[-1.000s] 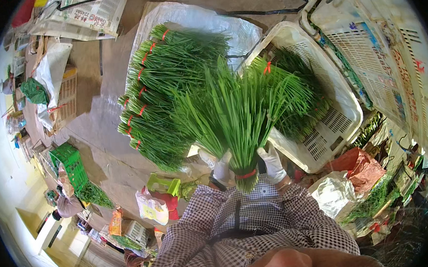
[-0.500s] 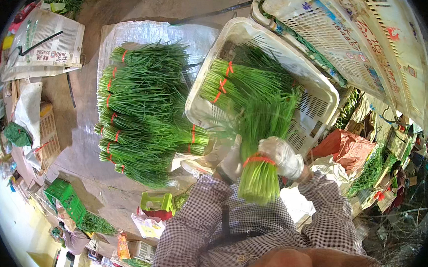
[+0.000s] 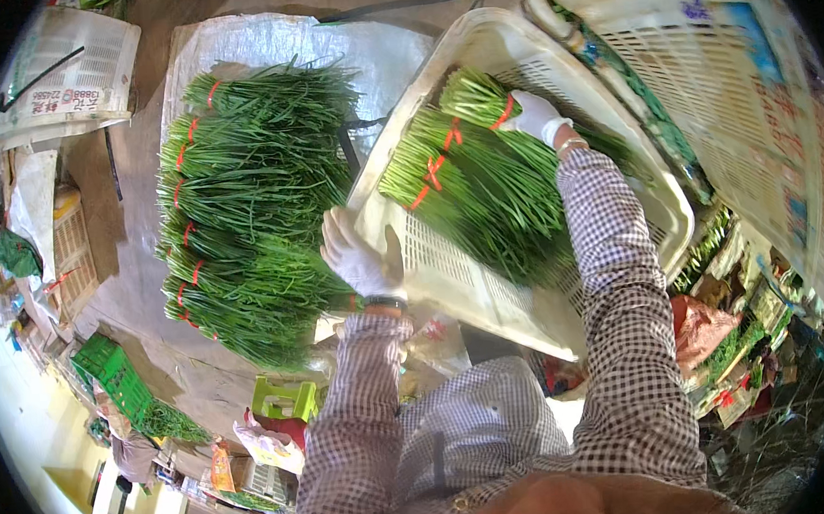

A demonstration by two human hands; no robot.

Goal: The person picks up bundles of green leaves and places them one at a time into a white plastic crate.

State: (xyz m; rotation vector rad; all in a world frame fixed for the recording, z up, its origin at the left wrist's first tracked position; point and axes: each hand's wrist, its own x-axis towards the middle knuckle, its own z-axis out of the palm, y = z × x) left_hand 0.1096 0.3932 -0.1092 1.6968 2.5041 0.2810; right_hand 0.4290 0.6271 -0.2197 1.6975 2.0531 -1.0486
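Note:
Inside a cream plastic crate [image 3: 492,304], bundles of long green chives [image 3: 499,203] lie with pale cut ends toward the upper left, tied by red bands. My right hand [image 3: 538,119], in a white glove, is closed at the red band of the farthest bundle [image 3: 479,98]; part of its grip is hidden behind the palm. My left hand [image 3: 364,257], also white-gloved, has its fingers spread beside the crate's near-left rim. It is over the right edge of a row of banded chive bundles [image 3: 255,192]; whether it touches them I cannot tell.
The row lies on a silvery sheet [image 3: 268,38] on the floor. Stacked cream crates [image 3: 695,75] lean at the right, with a reddish bag [image 3: 699,328] and loose greens below. A green crate [image 3: 114,373] and a lime stool [image 3: 283,398] stand at lower left.
My right hand has moved away from me into the crate with a chive bundle, which now lies at the far end. My left hand has moved left and forward, fingers spread.

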